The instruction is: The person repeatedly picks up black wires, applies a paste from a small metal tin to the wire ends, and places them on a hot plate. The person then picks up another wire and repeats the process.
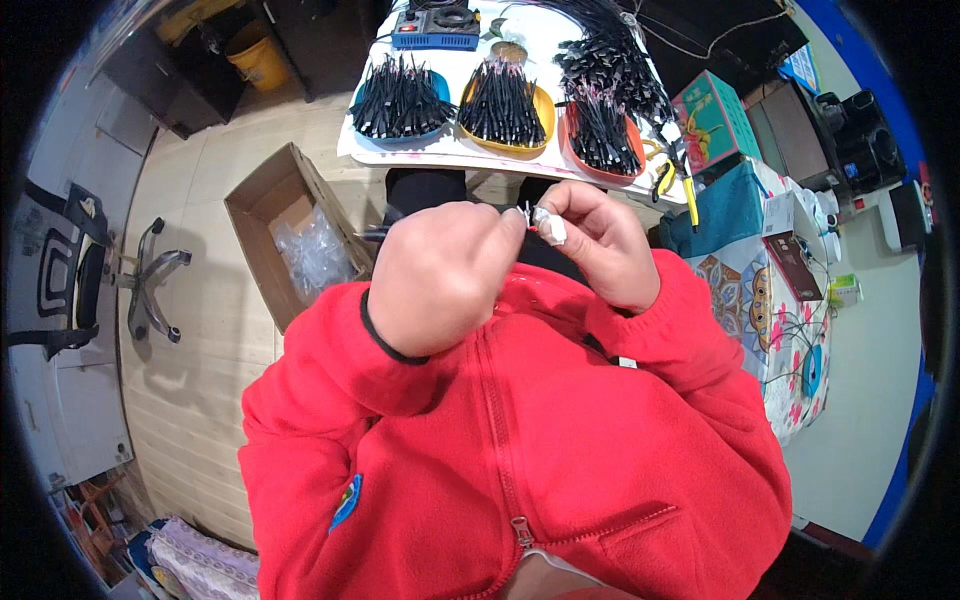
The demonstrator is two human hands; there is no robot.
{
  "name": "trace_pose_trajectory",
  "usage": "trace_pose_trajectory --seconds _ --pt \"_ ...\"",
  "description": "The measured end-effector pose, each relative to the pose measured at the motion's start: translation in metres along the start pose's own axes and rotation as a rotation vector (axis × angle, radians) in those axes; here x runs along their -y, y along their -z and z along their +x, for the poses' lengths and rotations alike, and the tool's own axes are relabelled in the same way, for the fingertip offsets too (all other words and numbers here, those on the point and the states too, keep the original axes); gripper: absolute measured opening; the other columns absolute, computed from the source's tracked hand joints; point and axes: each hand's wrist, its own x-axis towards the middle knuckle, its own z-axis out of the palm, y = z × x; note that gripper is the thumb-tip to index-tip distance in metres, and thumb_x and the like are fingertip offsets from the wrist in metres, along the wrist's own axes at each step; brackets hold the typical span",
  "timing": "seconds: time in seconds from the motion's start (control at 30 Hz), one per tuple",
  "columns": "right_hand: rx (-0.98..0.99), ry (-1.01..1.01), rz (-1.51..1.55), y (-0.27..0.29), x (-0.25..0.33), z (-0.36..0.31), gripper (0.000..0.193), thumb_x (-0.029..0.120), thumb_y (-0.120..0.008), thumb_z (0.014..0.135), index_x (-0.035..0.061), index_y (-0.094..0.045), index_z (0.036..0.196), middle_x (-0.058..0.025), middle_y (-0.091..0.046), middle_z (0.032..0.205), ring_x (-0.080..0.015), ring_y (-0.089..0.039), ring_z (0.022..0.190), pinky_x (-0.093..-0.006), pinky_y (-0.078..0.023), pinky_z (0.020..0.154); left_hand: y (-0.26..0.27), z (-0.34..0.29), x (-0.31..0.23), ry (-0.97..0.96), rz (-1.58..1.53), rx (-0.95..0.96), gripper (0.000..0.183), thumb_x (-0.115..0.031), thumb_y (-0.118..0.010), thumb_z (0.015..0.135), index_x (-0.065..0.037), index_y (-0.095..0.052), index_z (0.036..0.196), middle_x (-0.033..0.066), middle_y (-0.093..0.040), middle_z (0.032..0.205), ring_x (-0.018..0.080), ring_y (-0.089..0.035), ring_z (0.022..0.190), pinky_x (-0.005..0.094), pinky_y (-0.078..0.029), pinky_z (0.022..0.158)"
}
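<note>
In front of my chest, my left hand [435,275] is closed on a thin black cable [374,234], whose tail pokes out to the left. Thin stripped wires, one with a red part [533,228], show between the fingertips of both hands. My right hand [605,240] pinches at these wire ends with thumb and forefinger. A crumpled white wrap [549,226] covers its thumb tip. The fingers hide most of the join. Beyond my hands, bundles of short black cables stand in a blue bowl [444,90], a yellow bowl [547,110] and a red bowl [625,179].
The bowls sit along the near edge of a white table [455,158]. Behind them are a blue device [436,42] and more black cables [610,60]. Yellow-handled pliers [663,180] lie at its right corner. An open carton [262,195] holding clear plastic stands left on the floor.
</note>
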Motion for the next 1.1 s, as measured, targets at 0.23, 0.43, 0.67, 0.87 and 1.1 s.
trace_pose_trajectory --seconds 0.23,0.43,0.67,0.87,1.1 --pt "-0.089 0.12 -0.256 0.001 0.008 0.003 0.015 0.01 -0.06 0.09 -0.001 -0.06 0.101 -0.0031 -0.059 0.087 -0.0113 -0.056 0.079 -0.0243 -0.045 0.07 0.01 0.001 0.006 0.354 -0.378 0.003 0.009 -0.002 -0.062 0.084 0.006 -0.066 0.088 0.0131 -0.064 0.072 0.0197 -0.063 0.062 0.0244 -0.048 0.056" --pt "-0.113 0.852 -1.024 0.0 0.014 0.001 0.034 -0.001 -0.07 0.063 0.0034 -0.064 0.096 -0.0074 -0.06 0.085 -0.0231 -0.059 0.077 -0.032 -0.047 0.065 0.007 -0.006 0.003 0.718 -0.953 0.084 0.014 -0.005 -0.06 0.09 0.007 -0.066 0.091 0.004 -0.065 0.072 0.0055 -0.054 0.064 0.0222 -0.046 0.058" --pt "-0.083 0.808 -1.131 -0.002 0.012 0.003 0.027 0.004 -0.069 0.065 0.0034 -0.058 0.089 -0.0075 -0.055 0.078 -0.0255 -0.055 0.072 -0.0343 -0.044 0.063 0.001 -0.008 -0.005 0.55 -0.635 0.055 0.01 -0.002 -0.062 0.085 0.007 -0.067 0.088 0.0128 -0.067 0.075 0.0122 -0.059 0.06 0.0254 -0.048 0.057" --pt "0.003 -0.445 0.217 0.004 -0.005 -0.003 0.011 0.012 -0.061 0.09 0.0018 -0.058 0.091 0.0005 -0.052 0.076 -0.0116 -0.05 0.07 -0.0268 -0.042 0.061 -0.012 -0.009 -0.001 -0.156 0.275 0.047 0.024 0.001 -0.063 0.07 0.004 -0.061 0.094 0.013 -0.054 0.068 0.0278 -0.058 0.059 0.0367 -0.047 0.054" --pt "-0.087 0.29 -0.712 0.004 0.003 -0.005 0.025 0.006 -0.071 0.078 0.0015 -0.061 0.1 -0.0053 -0.06 0.089 -0.0192 -0.058 0.08 -0.0293 -0.047 0.071 -0.011 -0.013 0.016 0.264 -0.368 -0.023 0.01 0.001 -0.064 0.081 0.004 -0.066 0.09 0.0125 -0.064 0.073 0.0218 -0.062 0.061 0.0293 -0.048 0.057"
